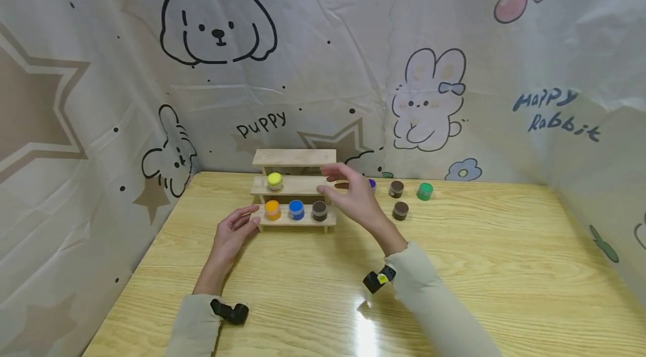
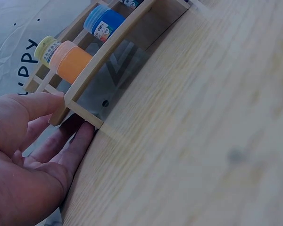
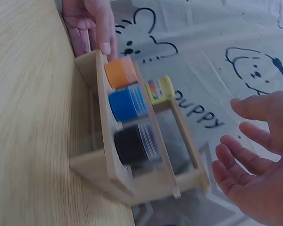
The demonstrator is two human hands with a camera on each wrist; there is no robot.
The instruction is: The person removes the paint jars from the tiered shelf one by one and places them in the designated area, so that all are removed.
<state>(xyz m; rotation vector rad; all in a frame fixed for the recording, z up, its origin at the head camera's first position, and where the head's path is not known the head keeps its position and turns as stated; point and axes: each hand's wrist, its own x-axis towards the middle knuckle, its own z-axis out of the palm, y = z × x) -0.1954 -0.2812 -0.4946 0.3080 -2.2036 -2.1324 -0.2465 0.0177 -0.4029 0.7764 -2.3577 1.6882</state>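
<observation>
A three-step wooden rack (image 1: 295, 157) stands against the back of the table. My left hand (image 1: 232, 236) grips its lower left end; in the left wrist view the thumb lies at the step's edge, the fingers by the leg. On the bottom step sit an orange paint jar (image 1: 272, 209), a blue paint jar (image 1: 296, 209) and a dark paint jar (image 3: 134, 145). A yellow paint jar (image 1: 275, 181) stands at the left of the middle step. My right hand (image 1: 355, 197) hovers by that step's right end, fingers apart, holding nothing in the right wrist view.
Right of the rack, a purple jar (image 1: 372, 184) peeks out behind my right hand. Beside it on the wood-grain table (image 1: 479, 267) stand two brown jars (image 1: 396, 189) and a green jar (image 1: 425, 191). A printed curtain (image 1: 323, 82) hangs behind the table and along its sides.
</observation>
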